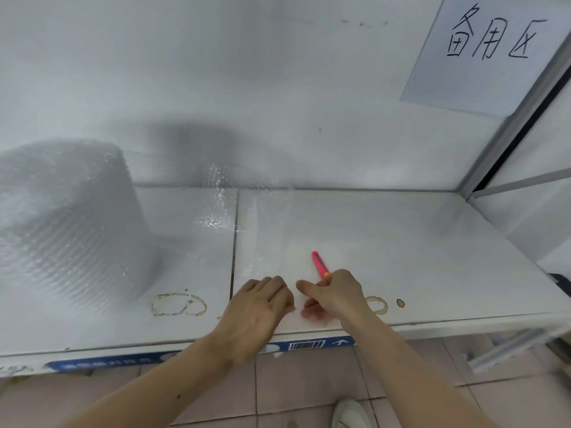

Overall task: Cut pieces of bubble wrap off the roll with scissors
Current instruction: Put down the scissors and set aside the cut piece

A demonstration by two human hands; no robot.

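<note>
A big roll of bubble wrap [65,220] stands upright at the left of the white table [401,242]. A clear sheet of bubble wrap [216,205] runs from it across the table toward my hands. My left hand [256,307] lies knuckles up on the sheet near the front edge, fingers curled onto it. Just to its right, my right hand [333,296] grips a pink utility knife [319,263], whose tip points away from me. No scissors are in view.
A white wall stands behind the table, with a handwritten paper sign [491,47] at the upper right. A metal frame post [519,118] bounds the right side. Brown ring stains [177,304] mark the tabletop. Tiled floor and a shoe [350,413] show below.
</note>
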